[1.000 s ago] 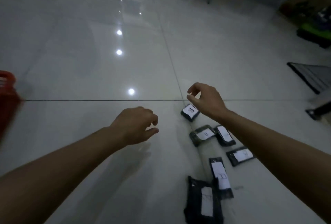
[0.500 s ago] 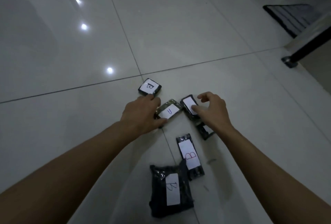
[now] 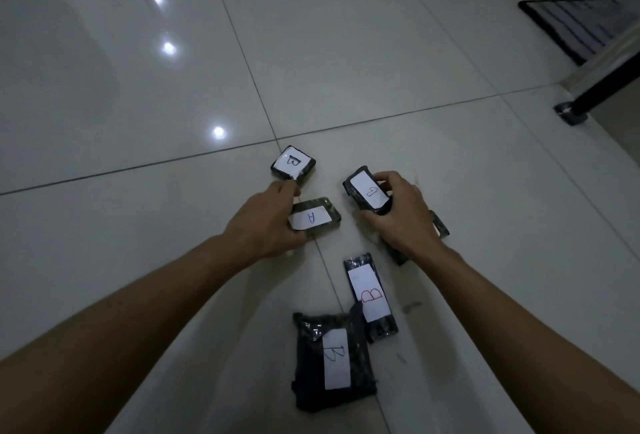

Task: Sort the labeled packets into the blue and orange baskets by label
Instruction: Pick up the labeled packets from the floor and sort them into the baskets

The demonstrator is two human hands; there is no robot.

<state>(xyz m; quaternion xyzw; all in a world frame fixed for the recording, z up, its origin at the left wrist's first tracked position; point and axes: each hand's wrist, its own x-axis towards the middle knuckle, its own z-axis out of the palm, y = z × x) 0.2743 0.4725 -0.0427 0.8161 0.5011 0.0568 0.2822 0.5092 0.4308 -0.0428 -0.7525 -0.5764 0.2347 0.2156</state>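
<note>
Several black packets with white labels lie on the pale floor tiles. My left hand (image 3: 265, 222) grips the packet labelled A (image 3: 313, 218) at its left end. My right hand (image 3: 398, 217) holds a tilted packet (image 3: 367, 191) with a blue mark on its label, thumb below, fingers over its far edge. Beyond my left hand lies a small packet labelled B (image 3: 293, 166). Nearer me lie a long packet with a red B (image 3: 370, 295) and a large packet labelled B (image 3: 332, 361). Another packet (image 3: 439, 225) is mostly hidden under my right hand. No basket is in view.
A dark striped mat (image 3: 575, 26) lies at the far right. A black furniture leg with a round foot (image 3: 571, 114) stands on the floor at the right. Ceiling lights reflect off the glossy tiles at the upper left.
The view dropped from the open floor to the packets and the orange basket left the frame. Both hands came down onto the packets; the right one has tilted its packet up.
</note>
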